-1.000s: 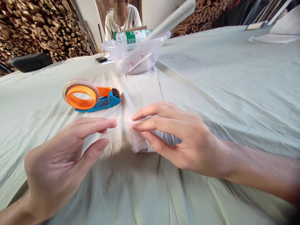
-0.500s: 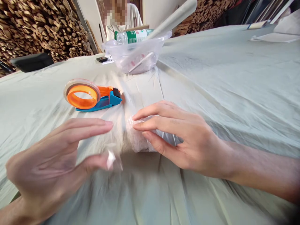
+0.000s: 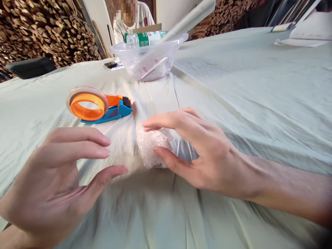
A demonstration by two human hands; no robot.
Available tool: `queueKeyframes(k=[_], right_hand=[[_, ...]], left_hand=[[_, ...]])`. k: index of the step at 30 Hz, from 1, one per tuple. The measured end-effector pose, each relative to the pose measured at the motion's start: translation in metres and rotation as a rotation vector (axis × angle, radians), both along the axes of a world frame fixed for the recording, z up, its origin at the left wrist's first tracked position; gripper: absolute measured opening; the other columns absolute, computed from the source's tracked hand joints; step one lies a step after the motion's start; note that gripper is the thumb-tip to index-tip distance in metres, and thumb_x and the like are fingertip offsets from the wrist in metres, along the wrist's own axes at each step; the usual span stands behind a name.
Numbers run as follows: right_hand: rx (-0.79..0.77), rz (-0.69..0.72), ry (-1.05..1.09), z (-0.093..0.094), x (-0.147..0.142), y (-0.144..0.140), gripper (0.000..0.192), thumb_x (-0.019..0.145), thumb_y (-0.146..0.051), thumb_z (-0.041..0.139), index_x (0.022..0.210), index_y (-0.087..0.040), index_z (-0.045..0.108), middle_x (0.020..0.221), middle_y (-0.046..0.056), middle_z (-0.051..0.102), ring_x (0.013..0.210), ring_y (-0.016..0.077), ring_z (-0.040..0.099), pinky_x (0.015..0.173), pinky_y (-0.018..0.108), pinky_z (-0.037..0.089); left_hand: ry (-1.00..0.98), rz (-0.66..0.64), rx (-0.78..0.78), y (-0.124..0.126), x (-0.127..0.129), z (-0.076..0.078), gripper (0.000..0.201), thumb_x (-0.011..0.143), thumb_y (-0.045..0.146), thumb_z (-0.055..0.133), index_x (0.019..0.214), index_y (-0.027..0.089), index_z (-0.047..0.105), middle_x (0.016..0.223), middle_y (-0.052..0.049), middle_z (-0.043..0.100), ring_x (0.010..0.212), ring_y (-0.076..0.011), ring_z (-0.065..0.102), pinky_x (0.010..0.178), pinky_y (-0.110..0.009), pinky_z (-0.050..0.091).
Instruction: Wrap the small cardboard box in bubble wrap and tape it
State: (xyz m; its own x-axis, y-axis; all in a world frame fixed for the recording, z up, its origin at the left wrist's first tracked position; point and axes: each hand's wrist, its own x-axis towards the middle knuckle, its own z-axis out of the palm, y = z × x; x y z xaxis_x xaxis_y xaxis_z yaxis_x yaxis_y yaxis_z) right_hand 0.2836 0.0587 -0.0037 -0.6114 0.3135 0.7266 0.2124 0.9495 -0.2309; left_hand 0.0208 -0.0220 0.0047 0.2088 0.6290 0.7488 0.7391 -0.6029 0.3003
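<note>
A small bundle in clear bubble wrap (image 3: 153,143) sits on the cloth in front of me. My right hand (image 3: 199,148) spans it from the right, fingertips at its top far edge and thumb against its near side. What is inside the wrap cannot be made out. To the left of the bundle, my left hand (image 3: 67,173) hovers with fingers and thumb apart, and I see nothing in it. Beyond that hand lies an orange and blue tape dispenser (image 3: 111,112) with a roll of clear tape.
A clear plastic basin (image 3: 150,64) holds a green-labelled bottle (image 3: 145,38) and a long white roll (image 3: 192,20). A phone (image 3: 110,64) lies left of it. A person (image 3: 145,17) is across the cloth-covered table (image 3: 233,86). White papers (image 3: 308,33) are far right.
My left hand has drawn back left, and the clear scrap at its thumb no longer shows. My right fingers have lifted and spread slightly over the bundle.
</note>
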Motion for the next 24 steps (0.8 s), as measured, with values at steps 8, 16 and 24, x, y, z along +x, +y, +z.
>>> queueKeyframes(k=[8,16,24], right_hand=[[0.147,-0.084,-0.014,0.000,0.001,-0.002,0.020,0.110,-0.014,0.060,0.116,-0.014,0.079,0.144,0.016,0.069,0.130,0.0239,0.064,0.114,0.044,0.055],[0.076,0.089,-0.043,0.002,0.000,0.000,0.025,0.111,-0.004,0.057,0.131,-0.005,0.072,0.117,0.010,0.076,0.109,0.0168,0.067,0.108,0.034,0.055],[-0.003,0.119,-0.047,0.007,-0.002,-0.001,0.040,0.119,-0.036,0.053,0.117,-0.007,0.080,0.103,0.010,0.070,0.098,0.0186,0.063,0.100,0.036,0.053]], left_hand=[[0.237,-0.005,0.084,-0.008,-0.017,0.001,0.010,0.098,0.025,0.081,0.095,0.033,0.074,0.087,0.004,0.064,0.077,-0.0124,0.067,0.068,-0.031,0.064],[-0.009,-0.061,0.005,-0.006,0.006,-0.004,0.021,0.093,0.013,0.082,0.100,0.028,0.069,0.100,0.006,0.073,0.084,-0.0101,0.072,0.078,-0.026,0.069],[0.325,-0.111,0.069,-0.022,-0.009,-0.001,0.043,0.094,0.003,0.073,0.125,0.032,0.079,0.107,0.003,0.076,0.087,-0.0123,0.075,0.077,-0.027,0.067]])
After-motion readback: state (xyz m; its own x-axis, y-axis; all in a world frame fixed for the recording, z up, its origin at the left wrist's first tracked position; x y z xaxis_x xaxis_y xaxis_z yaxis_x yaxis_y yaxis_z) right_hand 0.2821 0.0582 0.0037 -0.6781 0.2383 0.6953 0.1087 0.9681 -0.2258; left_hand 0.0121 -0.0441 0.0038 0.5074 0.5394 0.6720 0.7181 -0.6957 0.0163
